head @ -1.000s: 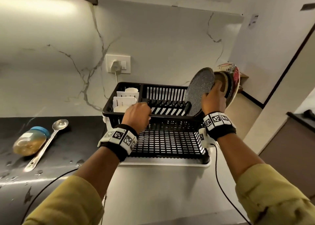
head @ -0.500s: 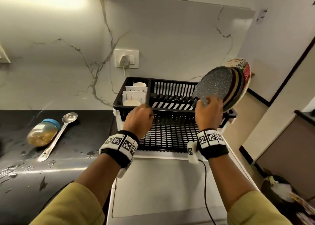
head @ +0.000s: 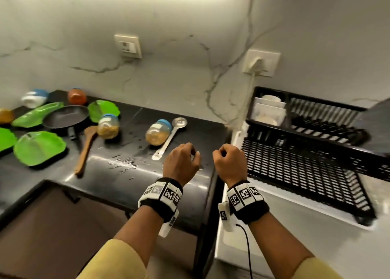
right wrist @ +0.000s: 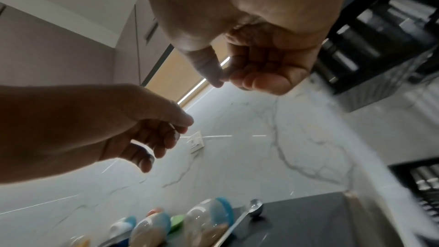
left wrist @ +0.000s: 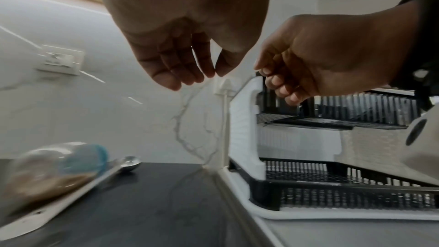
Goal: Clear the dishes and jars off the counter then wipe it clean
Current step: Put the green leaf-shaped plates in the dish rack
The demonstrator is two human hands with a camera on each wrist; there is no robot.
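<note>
Both my hands hang empty over the black counter [head: 118,173], side by side near its right end. My left hand [head: 191,153] has relaxed, loosely bent fingers; the left wrist view shows nothing in this left hand [left wrist: 209,76]. My right hand [head: 220,152] is curled into a loose fist, and the right wrist view shows the right hand [right wrist: 228,80] with thumb against fingers, holding nothing. Just beyond the hands a blue-lidded jar [head: 157,132] lies on its side beside a steel ladle [head: 168,138]. Further left are another jar [head: 108,126], a wooden spatula [head: 86,150], a black pan [head: 66,117] and green plates [head: 39,147].
The black dish rack [head: 306,169] stands on a white top to the right of the hands, with white holders in its back left corner. More jars [head: 77,96] sit by the marble wall at far left. Water spots mark the counter front. A plugged socket [head: 260,64] is above the rack.
My right hand has let go of the plates in the rack and my left hand has left the rack's rim. Both pulled back left over the counter, and my view swung left.
</note>
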